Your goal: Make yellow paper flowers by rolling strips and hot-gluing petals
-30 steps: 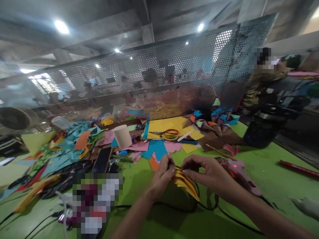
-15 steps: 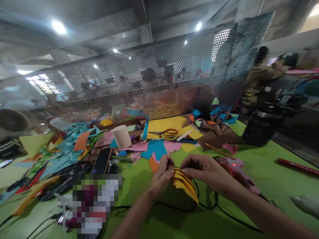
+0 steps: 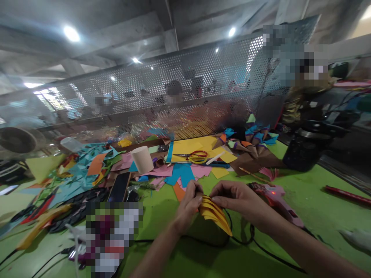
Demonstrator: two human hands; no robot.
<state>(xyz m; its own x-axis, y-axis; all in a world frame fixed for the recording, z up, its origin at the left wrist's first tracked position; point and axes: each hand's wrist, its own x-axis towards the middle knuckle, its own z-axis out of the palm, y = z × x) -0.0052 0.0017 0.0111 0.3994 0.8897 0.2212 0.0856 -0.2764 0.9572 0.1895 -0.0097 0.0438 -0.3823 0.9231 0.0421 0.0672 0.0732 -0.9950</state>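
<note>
Between my two hands is a layered piece of yellow paper (image 3: 215,214), its folds fanned out and its pointed end hanging down to the right. My left hand (image 3: 189,202) pinches its upper left edge, fingers closed. Closed at the upper right edge, my right hand (image 3: 232,197) grips the same paper between thumb and fingertips. A pink glue gun (image 3: 279,200) with a lit red light lies just right of my right hand. Its black cord (image 3: 251,233) appears to run on the green table beneath my wrists.
Yellow-handled scissors (image 3: 197,156) lie on yellow sheets (image 3: 185,146) beyond my hands. A white paper roll (image 3: 142,159), a phone (image 3: 119,187) and blue paper scraps (image 3: 84,166) are leftward. At right stand a black container (image 3: 301,148) and a red pen (image 3: 348,195). A perforated metal screen (image 3: 162,88) closes the back.
The hands and the yellow paper hold nearly the same pose. The view has shifted very slightly.
</note>
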